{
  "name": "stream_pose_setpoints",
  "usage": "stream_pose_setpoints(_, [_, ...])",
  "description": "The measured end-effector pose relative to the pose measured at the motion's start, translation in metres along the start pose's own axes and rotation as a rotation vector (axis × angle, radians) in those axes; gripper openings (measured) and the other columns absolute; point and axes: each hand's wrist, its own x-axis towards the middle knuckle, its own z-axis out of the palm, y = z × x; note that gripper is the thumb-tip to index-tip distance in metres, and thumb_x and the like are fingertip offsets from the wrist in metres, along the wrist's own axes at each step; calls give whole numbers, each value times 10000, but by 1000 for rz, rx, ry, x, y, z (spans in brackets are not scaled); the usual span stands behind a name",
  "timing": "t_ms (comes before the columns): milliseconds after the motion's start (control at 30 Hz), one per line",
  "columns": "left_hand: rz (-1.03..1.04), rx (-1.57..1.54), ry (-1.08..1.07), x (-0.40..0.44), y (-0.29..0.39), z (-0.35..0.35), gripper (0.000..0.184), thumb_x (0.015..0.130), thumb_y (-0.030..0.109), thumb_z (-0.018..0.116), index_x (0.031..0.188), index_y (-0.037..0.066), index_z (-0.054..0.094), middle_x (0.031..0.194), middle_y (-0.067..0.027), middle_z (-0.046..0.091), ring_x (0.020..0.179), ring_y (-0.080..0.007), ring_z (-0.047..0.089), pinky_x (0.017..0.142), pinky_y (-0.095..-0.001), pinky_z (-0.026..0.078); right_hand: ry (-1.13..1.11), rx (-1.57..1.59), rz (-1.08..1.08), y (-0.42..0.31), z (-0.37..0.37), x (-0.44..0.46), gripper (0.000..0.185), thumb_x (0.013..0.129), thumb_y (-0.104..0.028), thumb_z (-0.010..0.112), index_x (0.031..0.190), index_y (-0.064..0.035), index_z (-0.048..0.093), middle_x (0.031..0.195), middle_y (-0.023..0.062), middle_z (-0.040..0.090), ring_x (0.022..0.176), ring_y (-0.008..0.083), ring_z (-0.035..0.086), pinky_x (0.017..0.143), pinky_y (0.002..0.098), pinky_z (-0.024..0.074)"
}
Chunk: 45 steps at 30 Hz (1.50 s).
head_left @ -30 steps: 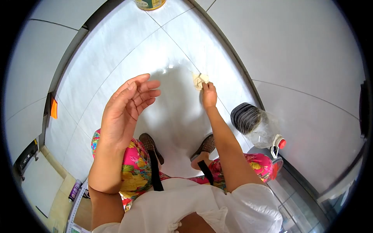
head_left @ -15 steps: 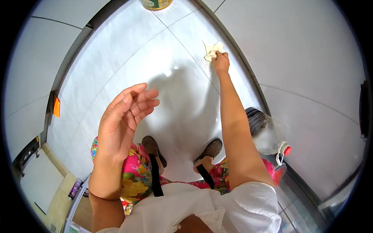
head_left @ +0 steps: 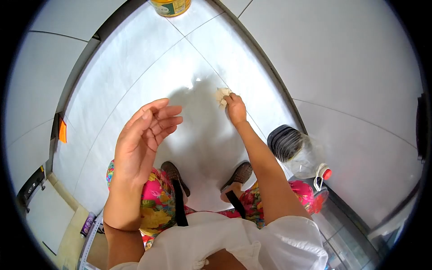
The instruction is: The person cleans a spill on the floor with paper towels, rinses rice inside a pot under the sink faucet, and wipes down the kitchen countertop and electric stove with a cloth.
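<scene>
From here, the right hand (head_left: 236, 109) pinches a crumpled cream sheet (head_left: 222, 96), cloth or paper I can't quite tell, between bent fingers on the glossy pale tiled floor (head_left: 130, 67). The left hand (head_left: 141, 137) hangs empty, its fingers loosely curled, half open.

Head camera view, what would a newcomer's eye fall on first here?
Probably the bright pink floral trousers, low in the view, with the empty left hand raised left of centre. Next, the right hand holding a cream cloth at the pale tiled floor. Off to the right is a clear bottle with a red cap.
</scene>
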Motion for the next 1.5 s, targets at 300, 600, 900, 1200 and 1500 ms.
stream_pose_setpoints(300, [-16,13,6,-8,-6,1,424,948,309,477,1222,-8,538,1165,-198,604,1067,-275,595,960,-373,434,241,-1,192,26,-18,159,260,813,-19,527,1021,-76,671,1006,130,604,925,321,566,841,405,475])
stream_pose_setpoints(600, [-46,12,-5,-7,-15,10,429,960,313,464,1228,-16,527,1164,-202,603,1070,-277,597,959,-384,439,101,-144,16,38,8,159,252,812,-51,520,992,-123,681,1031,72,614,948,266,577,829,358,499])
stream_pose_setpoints(900, [-42,-14,5,4,-8,14,399,961,283,470,1215,-17,539,1143,-193,616,1055,-268,605,961,-371,440,-109,-54,-267,25,-6,67,139,760,-45,543,838,-99,645,860,69,579,863,266,574,765,372,501])
stream_pose_setpoints(1200, [14,-2,41,11,-7,-2,395,954,291,470,1215,2,539,1146,-175,621,1044,-249,612,940,-348,460,-34,-19,-276,3,-22,65,225,739,-29,555,917,-111,665,984,59,601,914,265,549,819,358,478])
stream_pose_setpoints(1500, [-38,10,18,10,-8,6,410,955,300,458,1231,5,527,1162,-175,616,1048,-243,610,941,-347,463,-154,-92,-314,22,-3,42,138,742,-40,578,837,-117,640,945,33,584,889,230,560,790,349,495])
